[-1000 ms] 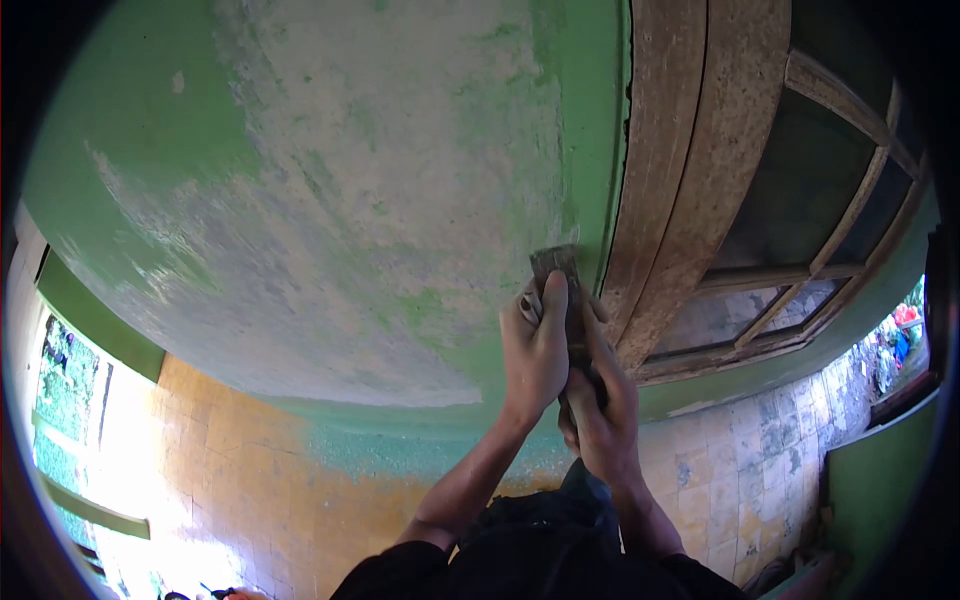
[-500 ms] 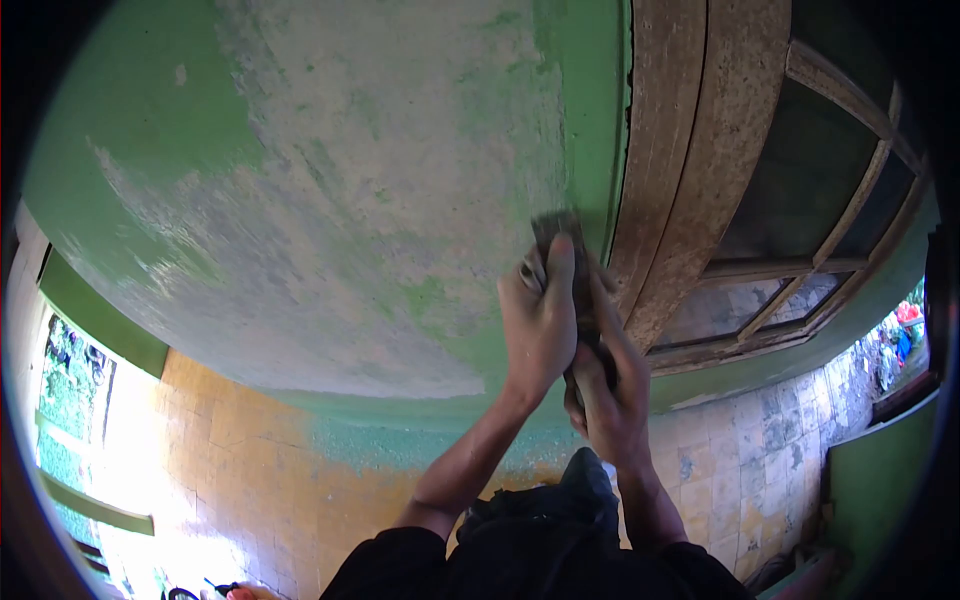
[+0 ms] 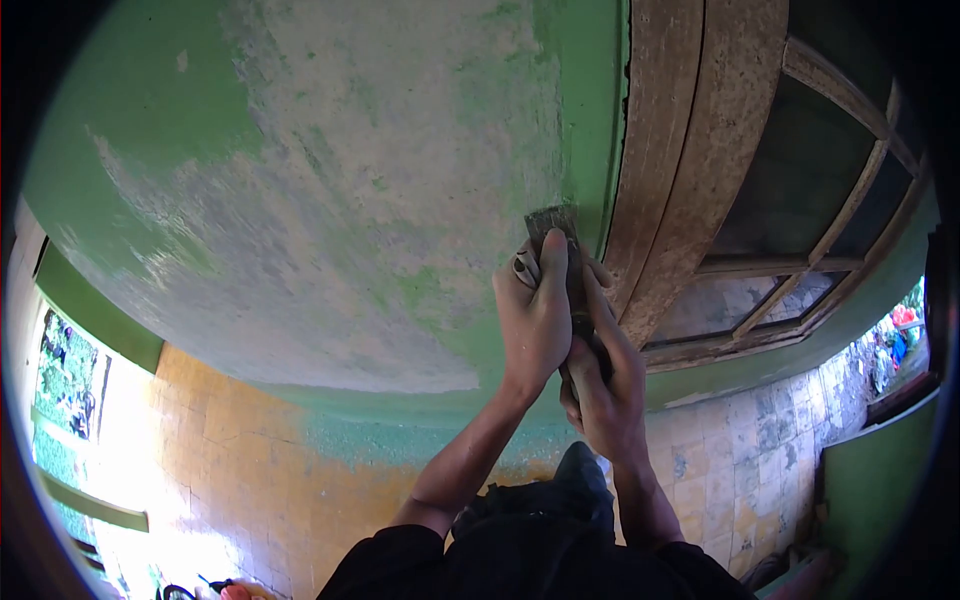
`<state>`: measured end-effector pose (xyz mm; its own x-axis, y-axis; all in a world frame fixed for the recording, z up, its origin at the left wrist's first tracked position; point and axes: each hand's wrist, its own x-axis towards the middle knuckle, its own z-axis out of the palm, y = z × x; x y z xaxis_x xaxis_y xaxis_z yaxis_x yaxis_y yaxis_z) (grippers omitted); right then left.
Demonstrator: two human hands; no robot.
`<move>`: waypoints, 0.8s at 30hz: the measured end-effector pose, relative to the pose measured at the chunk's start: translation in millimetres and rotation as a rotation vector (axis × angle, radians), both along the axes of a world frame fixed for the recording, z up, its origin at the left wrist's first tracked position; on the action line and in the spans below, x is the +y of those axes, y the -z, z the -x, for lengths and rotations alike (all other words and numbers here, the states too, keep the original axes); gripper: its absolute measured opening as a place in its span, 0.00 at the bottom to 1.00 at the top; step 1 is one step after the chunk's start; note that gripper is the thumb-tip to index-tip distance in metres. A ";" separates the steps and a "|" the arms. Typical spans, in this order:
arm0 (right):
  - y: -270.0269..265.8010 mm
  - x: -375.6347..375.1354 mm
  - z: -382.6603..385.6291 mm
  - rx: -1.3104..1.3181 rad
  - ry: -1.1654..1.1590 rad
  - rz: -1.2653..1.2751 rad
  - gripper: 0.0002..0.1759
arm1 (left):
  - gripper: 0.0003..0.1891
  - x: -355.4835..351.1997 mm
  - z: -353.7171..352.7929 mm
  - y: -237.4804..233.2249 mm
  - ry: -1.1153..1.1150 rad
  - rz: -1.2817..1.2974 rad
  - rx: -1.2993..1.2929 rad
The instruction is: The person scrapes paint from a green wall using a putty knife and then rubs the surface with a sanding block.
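Note:
Both my hands are wrapped round one scraper (image 3: 551,217), its flat dark blade against the wall (image 3: 400,150) near the right edge of the scraped patch. My left hand (image 3: 535,320) grips high up, thumb lying along the blade. Lower down, my right hand (image 3: 608,400) is closed round the handle, which is mostly hidden by the fingers. The wall's green paint is worn off over a broad pale grey patch, with green streaks left in it.
A worn brown wooden frame (image 3: 665,150) stands just right of the scraper, beside a window with several panes (image 3: 800,170). Below the wall lies a yellowish tiled floor (image 3: 250,440) with pale dust. A green board (image 3: 880,490) is at lower right.
The blade was blurred and is now sharp. Both hands and the scraper have shifted very slightly left and up; the grip is the same.

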<state>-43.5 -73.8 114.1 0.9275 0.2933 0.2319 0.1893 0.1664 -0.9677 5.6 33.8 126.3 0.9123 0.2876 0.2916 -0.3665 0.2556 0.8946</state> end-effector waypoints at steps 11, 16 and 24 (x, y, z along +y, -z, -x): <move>4.1 5.7 0.7 -0.059 0.028 0.016 0.34 | 0.19 3.2 -3.3 6.1 -0.032 -0.043 -0.034; -22.6 7.0 -3.1 -0.072 0.011 -0.038 0.33 | 0.21 6.8 -4.6 -25.7 -0.011 -0.101 -0.095; -8.8 2.6 -0.3 -0.020 0.008 0.011 0.34 | 0.20 1.0 -3.2 -9.1 -0.047 -0.066 -0.064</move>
<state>-43.2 -71.1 122.9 0.9250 0.2888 0.2470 0.2096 0.1546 -0.9655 8.7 34.8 135.4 0.8771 0.3081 0.3684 -0.4336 0.1781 0.8833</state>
